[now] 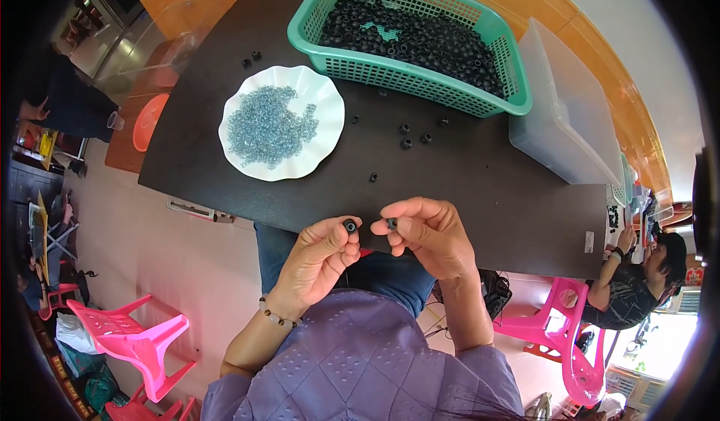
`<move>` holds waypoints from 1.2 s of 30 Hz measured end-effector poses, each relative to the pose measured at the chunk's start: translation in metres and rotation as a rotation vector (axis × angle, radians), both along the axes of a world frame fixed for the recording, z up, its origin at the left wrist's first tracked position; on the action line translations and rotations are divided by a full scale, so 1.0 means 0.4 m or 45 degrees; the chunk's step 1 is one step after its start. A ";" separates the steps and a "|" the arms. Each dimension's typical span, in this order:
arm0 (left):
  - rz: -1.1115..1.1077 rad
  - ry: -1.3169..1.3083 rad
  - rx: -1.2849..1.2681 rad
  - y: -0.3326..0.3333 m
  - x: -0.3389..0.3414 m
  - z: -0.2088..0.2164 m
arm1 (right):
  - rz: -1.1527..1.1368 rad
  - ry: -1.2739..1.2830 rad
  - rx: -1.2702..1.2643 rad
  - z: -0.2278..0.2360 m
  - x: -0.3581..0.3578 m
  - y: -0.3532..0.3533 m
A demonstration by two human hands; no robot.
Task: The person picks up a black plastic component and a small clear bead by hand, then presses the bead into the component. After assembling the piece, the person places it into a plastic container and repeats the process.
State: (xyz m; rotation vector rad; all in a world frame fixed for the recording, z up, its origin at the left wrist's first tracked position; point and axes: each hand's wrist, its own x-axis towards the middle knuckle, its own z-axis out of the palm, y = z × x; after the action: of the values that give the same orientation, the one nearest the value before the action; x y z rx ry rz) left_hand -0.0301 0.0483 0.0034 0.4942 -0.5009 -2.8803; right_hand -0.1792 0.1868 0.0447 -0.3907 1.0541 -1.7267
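Tabletop, smooth dark brown (487, 203): bounded by a curved near edge, over which both hands are held. Far side occupied by a green perforated plastic basket (409, 87), heaped with small black ring-shaped pieces (420, 42); flanked at right by a translucent plastic bin (566, 128). At left, a white wavy-rimmed plate (328, 94), laden with tiny pale blue-grey translucent beads (259, 124). Working room is left between plate and bin, interrupted by loose black pieces (406, 143).

Left hand (313, 262): thumb and forefinger clamped on a short black cylinder (350, 227), its holed end exposed. Right hand (439, 242): thumb and forefinger closed on a small dark piece (391, 224), partly hidden. Both items are held at the fingertips, near each other, separated by a narrow gap.
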 end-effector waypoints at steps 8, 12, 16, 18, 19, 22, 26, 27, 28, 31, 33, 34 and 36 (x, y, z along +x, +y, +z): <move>-0.019 -0.014 -0.017 0.007 -0.005 -0.005 | -0.112 0.024 -0.051 -0.025 0.008 0.000; -0.006 -0.037 -0.025 0.010 -0.005 -0.009 | -0.115 0.059 -0.017 -0.029 0.008 0.004; -0.025 -0.049 -0.020 0.008 -0.006 -0.007 | -0.147 0.006 0.032 -0.026 0.008 0.009; -0.029 -0.048 -0.020 0.008 -0.006 -0.009 | -0.140 0.009 0.041 -0.028 0.007 0.011; -0.031 -0.039 -0.022 0.007 -0.005 -0.014 | -0.131 0.013 0.047 -0.029 0.007 0.011; -0.034 -0.038 -0.029 0.008 -0.005 -0.018 | -0.130 -0.014 0.047 -0.032 0.009 0.012; -0.022 -0.051 -0.030 0.010 -0.004 -0.011 | -0.131 -0.049 0.032 -0.044 0.007 0.013; -0.022 -0.051 -0.029 0.010 -0.005 -0.008 | -0.146 -0.038 0.041 -0.045 0.007 0.014; -0.023 -0.057 -0.035 0.011 -0.005 -0.005 | -0.161 -0.028 0.050 -0.046 0.007 0.014; -0.033 -0.059 -0.056 0.011 -0.004 0.001 | -0.182 0.000 0.032 -0.053 0.012 0.013; -0.041 -0.056 -0.070 0.012 -0.004 0.004 | -0.192 0.011 0.039 -0.053 0.016 0.011; -0.045 -0.061 -0.094 0.013 -0.004 0.006 | -0.202 0.023 0.045 -0.053 0.018 0.010; -0.047 -0.067 -0.117 0.015 -0.004 0.007 | -0.229 0.138 0.092 -0.052 0.027 0.005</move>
State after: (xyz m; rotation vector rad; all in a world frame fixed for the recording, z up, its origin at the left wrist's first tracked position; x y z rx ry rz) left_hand -0.0317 0.0542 0.0061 0.5530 -0.6540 -2.8696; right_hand -0.1683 0.1889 0.0238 -0.3554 1.2584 -1.8361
